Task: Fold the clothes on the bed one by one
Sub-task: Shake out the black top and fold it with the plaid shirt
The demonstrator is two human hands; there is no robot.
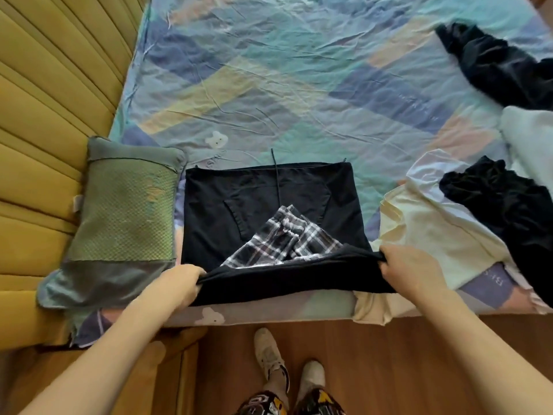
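A black garment (269,202) lies flat at the near edge of the bed (299,85), just beside a green pillow (119,217) at the near left corner. The left hand (179,283) and the right hand (410,268) each grip one end of its near hem, fingers curled round the cloth, lifting that edge off the sheet. Plaid fabric (287,241) shows on top of the garment, partly behind the raised hem. Toward the right edge lie a cream garment (434,235), a dark crumpled garment (502,202) and another dark one (493,64) farther back.
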